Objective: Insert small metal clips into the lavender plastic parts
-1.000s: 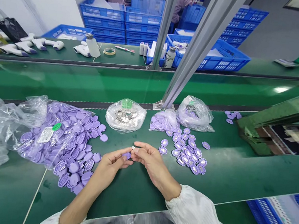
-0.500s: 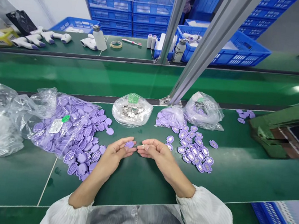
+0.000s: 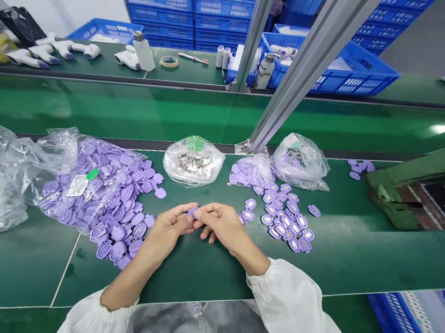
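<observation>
My left hand [image 3: 170, 228] pinches a small purple plastic piece [image 3: 192, 211] between thumb and fingers, above the green table. The fingertips of my right hand [image 3: 219, 223] are closed together at the right end of that piece, touching it. A small metal piece showed in them a moment ago; they now hide it. Left of my hands spreads a heap of purple plastic pieces [image 3: 121, 232], partly inside a clear bag. Behind my hands stands an open clear bag of small metal pieces [image 3: 194, 164]. On the right lie purple pieces with metal inserts [image 3: 287, 217].
Two more clear bags stand at the back, one with purple pieces [image 3: 252, 170], one tied-looking bag [image 3: 302, 163] beside it. A metal post [image 3: 295, 67] rises behind them. A green machine [image 3: 409, 195] stands at the right. Blue crates [image 3: 355, 77] are on the far bench.
My right hand has moved left, and its fingertips have come up against the purple piece in my left hand. The view has shifted slightly.
</observation>
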